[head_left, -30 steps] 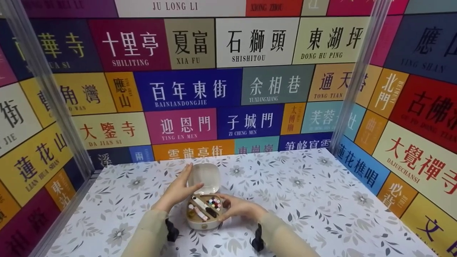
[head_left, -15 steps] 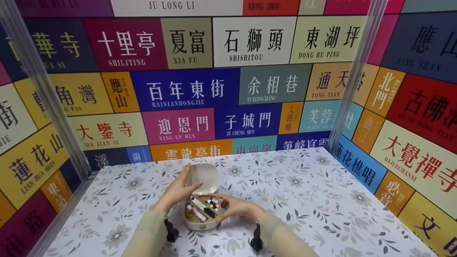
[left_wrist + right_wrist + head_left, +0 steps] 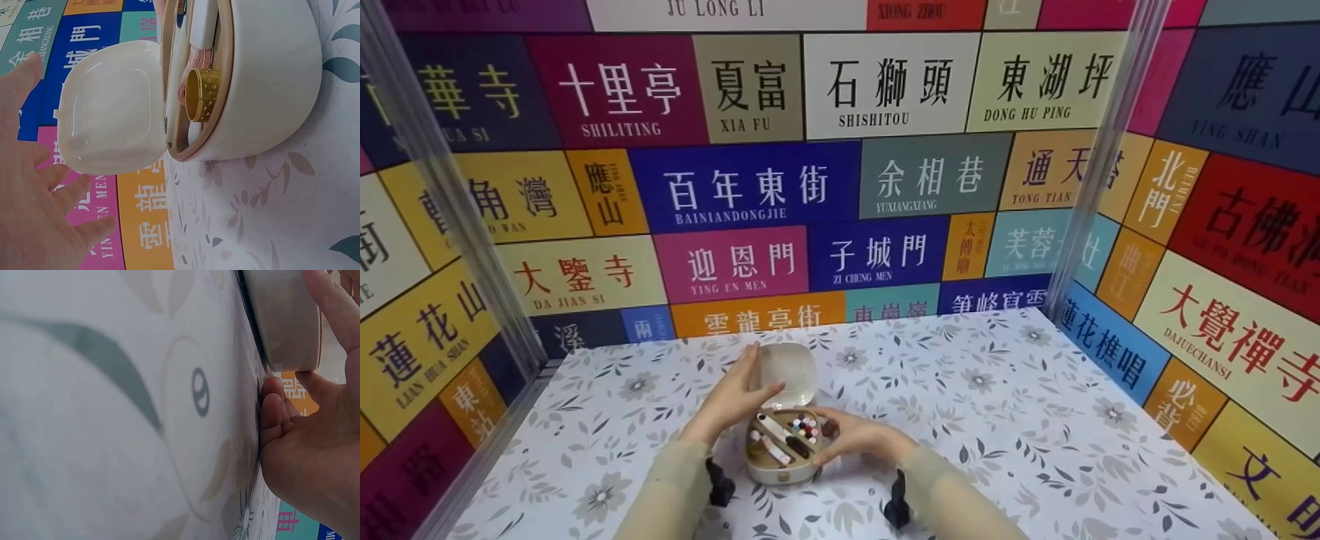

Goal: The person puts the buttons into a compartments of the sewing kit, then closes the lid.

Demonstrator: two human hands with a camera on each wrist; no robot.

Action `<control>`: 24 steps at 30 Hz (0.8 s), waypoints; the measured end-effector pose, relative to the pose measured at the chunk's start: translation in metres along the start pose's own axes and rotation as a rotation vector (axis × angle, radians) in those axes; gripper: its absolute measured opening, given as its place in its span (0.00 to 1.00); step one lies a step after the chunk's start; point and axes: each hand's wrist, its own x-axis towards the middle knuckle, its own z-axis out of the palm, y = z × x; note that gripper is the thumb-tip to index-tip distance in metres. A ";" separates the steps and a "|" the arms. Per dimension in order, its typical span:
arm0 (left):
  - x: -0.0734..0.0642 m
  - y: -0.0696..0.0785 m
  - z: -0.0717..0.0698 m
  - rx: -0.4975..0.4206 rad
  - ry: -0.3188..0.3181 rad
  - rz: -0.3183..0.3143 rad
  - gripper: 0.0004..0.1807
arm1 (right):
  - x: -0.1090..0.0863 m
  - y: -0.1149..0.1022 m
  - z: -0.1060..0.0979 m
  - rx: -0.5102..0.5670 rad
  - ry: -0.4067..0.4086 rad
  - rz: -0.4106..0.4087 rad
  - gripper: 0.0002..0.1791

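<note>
A small white sewing box (image 3: 784,475) sits on the table with its lid (image 3: 793,373) raised at the back. Inside, the left wrist view shows a gold thimble (image 3: 203,95) and a pink-marked measuring tape (image 3: 196,64). Small coloured round pieces (image 3: 807,427) fill the right compartment, and a dark slender item (image 3: 797,448) lies in the middle one. My left hand (image 3: 737,399) is at the lid's left side, fingers extended, thumb in front of the lid; contact is unclear. With thumb and fingers, my right hand (image 3: 861,436) grips the box's right side.
A white cloth with grey leaves and flowers covers the table (image 3: 975,435). Behind it and at both sides stand walls (image 3: 750,187) of coloured name panels. Clear upright posts (image 3: 1099,172) mark the corners.
The head view has shifted slightly, so everything appears a little farther left. Hands, box and raised lid keep the same arrangement.
</note>
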 end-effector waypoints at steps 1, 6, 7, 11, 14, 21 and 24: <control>0.000 0.000 0.000 -0.007 -0.001 -0.002 0.56 | 0.000 0.000 0.000 0.002 0.001 0.001 0.46; 0.000 0.000 -0.001 -0.033 0.007 0.013 0.54 | 0.002 0.001 0.001 0.007 0.019 0.015 0.47; 0.000 0.001 -0.001 -0.035 0.010 0.016 0.53 | 0.003 0.001 0.001 0.009 0.022 0.017 0.47; -0.001 0.002 -0.003 -0.056 0.015 0.019 0.53 | 0.003 0.001 0.000 0.015 0.019 0.023 0.47; -0.001 0.002 -0.003 -0.070 0.017 0.020 0.52 | 0.002 0.001 0.000 0.024 0.011 0.019 0.47; -0.002 0.001 -0.004 -0.077 0.025 0.021 0.51 | 0.002 0.002 0.000 0.023 0.006 0.022 0.46; -0.004 0.000 -0.004 -0.067 0.033 0.035 0.50 | 0.001 0.002 0.000 0.019 0.013 0.031 0.47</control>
